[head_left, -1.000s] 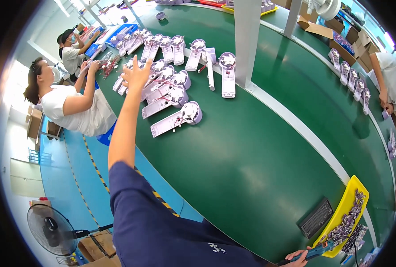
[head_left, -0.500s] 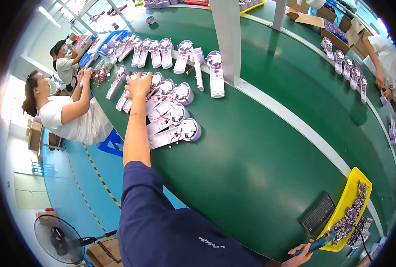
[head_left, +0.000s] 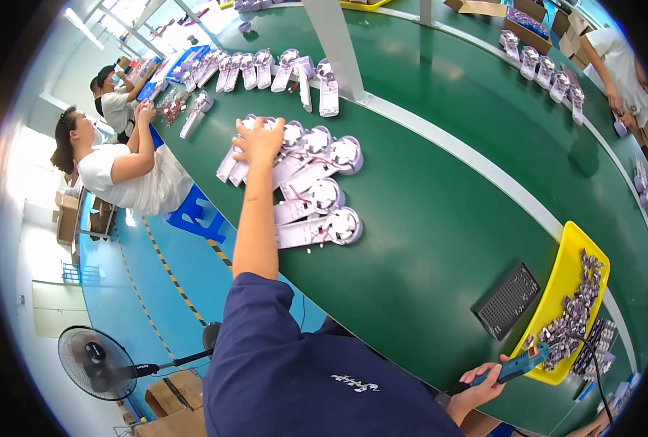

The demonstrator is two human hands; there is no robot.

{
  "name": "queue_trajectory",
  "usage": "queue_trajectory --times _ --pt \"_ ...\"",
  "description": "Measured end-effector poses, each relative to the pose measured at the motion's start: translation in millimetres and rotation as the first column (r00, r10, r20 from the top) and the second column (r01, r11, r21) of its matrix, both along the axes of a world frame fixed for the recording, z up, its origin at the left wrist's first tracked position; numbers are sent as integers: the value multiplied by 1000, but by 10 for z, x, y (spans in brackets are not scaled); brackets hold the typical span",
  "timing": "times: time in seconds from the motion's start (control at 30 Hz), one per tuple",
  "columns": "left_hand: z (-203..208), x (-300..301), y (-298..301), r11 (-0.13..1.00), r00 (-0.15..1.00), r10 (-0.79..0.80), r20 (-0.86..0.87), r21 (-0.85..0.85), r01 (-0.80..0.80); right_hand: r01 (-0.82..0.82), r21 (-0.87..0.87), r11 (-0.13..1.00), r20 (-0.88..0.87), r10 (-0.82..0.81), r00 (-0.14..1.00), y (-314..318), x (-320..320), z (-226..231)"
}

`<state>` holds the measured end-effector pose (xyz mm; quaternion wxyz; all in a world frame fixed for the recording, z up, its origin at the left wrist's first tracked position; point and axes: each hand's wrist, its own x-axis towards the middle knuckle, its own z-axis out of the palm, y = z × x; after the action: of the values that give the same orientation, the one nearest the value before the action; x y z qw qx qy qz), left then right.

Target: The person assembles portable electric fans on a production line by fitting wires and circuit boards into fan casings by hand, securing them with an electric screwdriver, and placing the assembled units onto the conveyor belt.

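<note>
My left hand [head_left: 260,140] reaches far over the green table with its fingers spread, resting on the far end of a cluster of white-and-lilac handheld fan halves [head_left: 316,142]. These lie side by side with their round heads to the right, white blades and red wires exposed. The nearest fan half [head_left: 343,226] lies close to the table edge. Some of the pieces are covered by my hand and forearm. At the lower right my right hand [head_left: 484,382] is wrapped round a blue corded electric screwdriver [head_left: 513,365], whose far end reaches over a yellow tray [head_left: 563,251].
Small purplish parts [head_left: 575,313] fill the tray, beside a black perforated box [head_left: 508,300]. A row of more fan halves [head_left: 262,69] runs along the metal divider [head_left: 448,138] and post [head_left: 335,51]. A co-worker [head_left: 123,167] sits at the left; another person [head_left: 622,80] works across the table.
The clustered fan halves have slid toward me and to the right together with my left hand; one fan half stays behind, apart from them. My right hand still holds the screwdriver. The view has shifted.
</note>
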<state>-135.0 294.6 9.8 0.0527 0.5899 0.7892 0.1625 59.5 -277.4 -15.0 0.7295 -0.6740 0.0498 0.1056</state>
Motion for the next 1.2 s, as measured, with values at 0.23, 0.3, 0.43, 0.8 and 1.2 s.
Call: queue_trajectory --times 0.23,0.3,0.43,0.8,1.2 --pt "-25 447 -462 999 999 -43 6 -6 43 -76 93 993 8 75 997 -23 -13 68" --pt "9 494 -501 998 998 -63 27 -9 63 -88 114 990 8 88 996 -58 -21 35" --pt "182 396 -531 984 981 -173 89 -15 175 -12 77 997 19 11 1000 -8 -74 56" --pt "-309 -2465 1921 919 999 36 11 392 -37 73 -123 990 -50 -80 996 69 -83 176" --pt "-177 -3665 3002 974 989 -139 47 185 128 108 -49 993 37 -106 994 44 25 -60"
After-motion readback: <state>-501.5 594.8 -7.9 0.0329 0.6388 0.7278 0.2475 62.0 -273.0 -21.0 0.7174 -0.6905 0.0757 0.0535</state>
